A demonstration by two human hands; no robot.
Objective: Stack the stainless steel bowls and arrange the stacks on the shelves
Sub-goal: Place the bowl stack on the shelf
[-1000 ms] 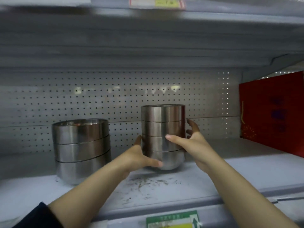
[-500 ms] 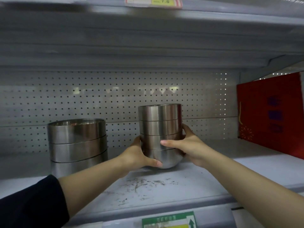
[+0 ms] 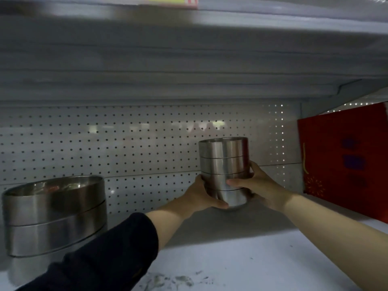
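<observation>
A narrow stack of several small stainless steel bowls stands far back on the grey shelf, close to the perforated back panel. My left hand grips its lower left side with the thumb curled under the front. My right hand grips its right side, thumb across the front. A wider stack of larger steel bowls stands at the left, partly hidden by my dark sleeve.
A red box stands at the right end of the shelf. The upper shelf hangs low overhead with a price label on its edge. The perforated back panel closes the rear. Scuff marks mark the shelf front.
Both hands have pushed the small stack deeper into the shelf and to the right, toward the back panel. The view moved closer, so the larger stack sits nearer at the left.
</observation>
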